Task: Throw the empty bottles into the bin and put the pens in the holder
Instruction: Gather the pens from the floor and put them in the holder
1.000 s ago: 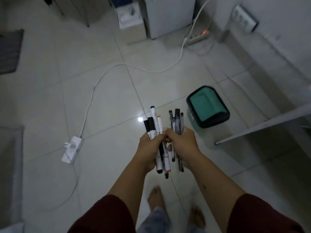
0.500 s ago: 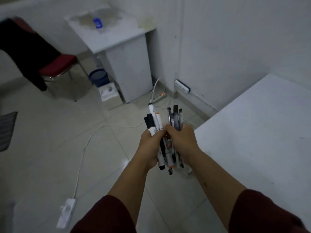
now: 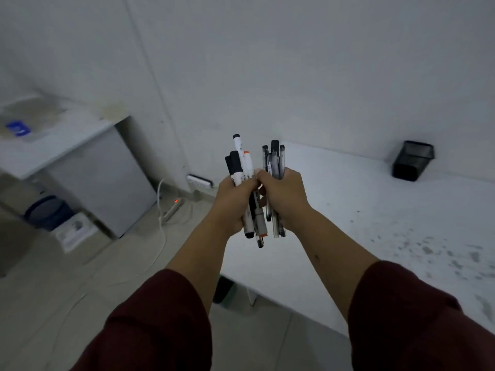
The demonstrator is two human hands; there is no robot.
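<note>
Black-capped white markers and slim grey pens (image 3: 254,183), upright in one bunch, clasped by left hand (image 3: 235,202) and right hand (image 3: 284,194) above the white counter (image 3: 375,223) edge; barrel print illegible. Black mesh holder (image 3: 412,160) stands far right on the counter.

My left hand (image 3: 235,204) and right hand (image 3: 281,195) cover the middles of the pens (image 3: 254,183). Holder (image 3: 412,160) interior unreadable. The surface (image 3: 375,223) runs off frame right.

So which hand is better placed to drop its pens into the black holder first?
Probably the right hand: the holder stands on the white table on its side, beyond it. The left hand would have to cross over.
</note>
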